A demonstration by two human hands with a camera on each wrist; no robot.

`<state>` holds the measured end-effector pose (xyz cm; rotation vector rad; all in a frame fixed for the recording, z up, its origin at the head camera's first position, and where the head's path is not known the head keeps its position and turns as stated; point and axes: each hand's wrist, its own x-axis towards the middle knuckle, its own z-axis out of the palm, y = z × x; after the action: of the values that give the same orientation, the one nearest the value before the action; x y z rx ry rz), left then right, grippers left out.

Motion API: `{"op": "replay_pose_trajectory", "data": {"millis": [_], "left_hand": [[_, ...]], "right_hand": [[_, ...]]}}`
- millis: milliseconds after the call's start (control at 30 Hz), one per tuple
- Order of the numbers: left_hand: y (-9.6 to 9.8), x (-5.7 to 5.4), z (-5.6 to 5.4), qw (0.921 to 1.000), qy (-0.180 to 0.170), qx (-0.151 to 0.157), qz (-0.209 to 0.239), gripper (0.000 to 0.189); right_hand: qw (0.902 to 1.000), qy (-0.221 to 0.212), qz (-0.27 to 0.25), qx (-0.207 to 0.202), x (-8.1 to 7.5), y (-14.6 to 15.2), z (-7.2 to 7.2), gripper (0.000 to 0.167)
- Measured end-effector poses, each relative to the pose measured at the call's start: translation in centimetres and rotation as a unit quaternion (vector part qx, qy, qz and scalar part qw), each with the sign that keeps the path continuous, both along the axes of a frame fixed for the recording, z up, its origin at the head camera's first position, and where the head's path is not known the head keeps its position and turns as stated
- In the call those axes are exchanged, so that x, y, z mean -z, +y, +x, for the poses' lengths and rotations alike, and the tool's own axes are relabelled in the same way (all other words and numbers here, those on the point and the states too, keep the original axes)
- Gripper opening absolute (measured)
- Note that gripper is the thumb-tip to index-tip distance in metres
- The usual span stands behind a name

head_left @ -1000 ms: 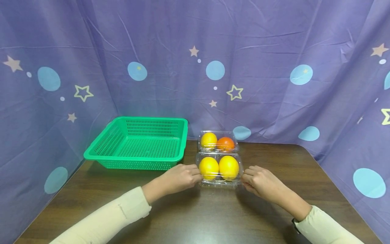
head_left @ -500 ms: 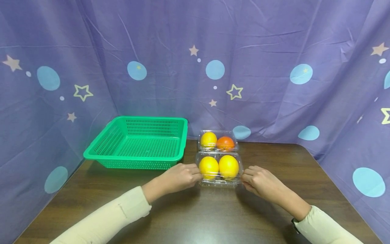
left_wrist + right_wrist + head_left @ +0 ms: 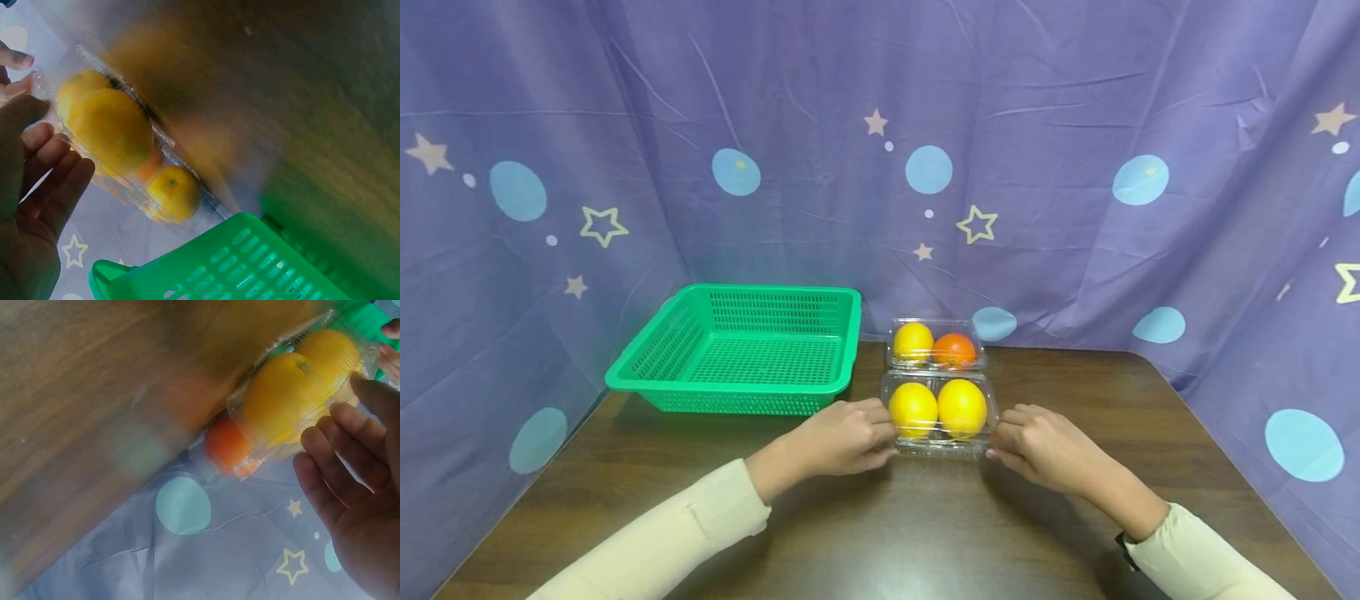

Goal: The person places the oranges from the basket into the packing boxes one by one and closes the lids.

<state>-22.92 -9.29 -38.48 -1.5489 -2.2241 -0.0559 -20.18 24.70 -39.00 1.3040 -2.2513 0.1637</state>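
Two yellow oranges [image 3: 962, 408] sit side by side in a clear plastic box [image 3: 943, 447] in the head view. Directly behind it stands another clear box [image 3: 938, 322], holding a yellow orange [image 3: 913, 342] and a redder orange fruit [image 3: 954, 351]. My left hand [image 3: 850, 435] is at the front box's near left corner, my right hand [image 3: 1043, 443] at its near right corner. In the left wrist view a gap shows between the left thumb and the loosely bent fingers [image 3: 65, 181]. The right wrist view likewise shows relaxed fingers [image 3: 337, 462] apart from the thumb, beside the box wall.
A green plastic basket [image 3: 733, 389] with slotted walls stands left of the boxes, near the back of the brown wooden table [image 3: 925, 533]. A purple curtain [image 3: 820, 108] with stars and blue dots hangs behind and at both sides.
Both thumbs have come away from the fingers, so the hands have loosened at the front box's corners. The boxes and basket stay in place; the view shifts very slightly.
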Motion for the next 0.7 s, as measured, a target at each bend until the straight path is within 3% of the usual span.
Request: {"op": "replay_pose_trajectory", "data": {"millis": [100, 233, 333, 500, 700], "left_hand": [[-0.1, 0.1, 0.1, 0.9991, -0.008, -0.007, 0.041, 0.022], [-0.4, -0.1, -0.1, 0.9945, 0.013, -0.021, 0.102, 0.024], [-0.3, -0.3, -0.4, 0.9914, 0.026, -0.035, 0.123, 0.025], [0.2, -0.7, -0.8, 0.9929, 0.008, -0.060, 0.102, 0.041], [0.8, -1.1, -1.2, 0.9876, -0.040, -0.150, 0.026, 0.072]], "right_hand": [[1.0000, 0.004, -0.008, 0.002, -0.4, -0.2, 0.1, 0.016], [0.9997, 0.014, -0.015, 0.012, -1.0, -0.5, -0.1, 0.019], [0.9995, 0.005, -0.020, 0.023, -1.2, -1.1, -0.5, 0.022], [0.9979, -0.032, -0.010, 0.055, -1.6, -2.4, -1.1, 0.048], [0.9934, -0.058, 0.002, 0.099, -1.9, -3.6, -2.0, 0.074]]}}
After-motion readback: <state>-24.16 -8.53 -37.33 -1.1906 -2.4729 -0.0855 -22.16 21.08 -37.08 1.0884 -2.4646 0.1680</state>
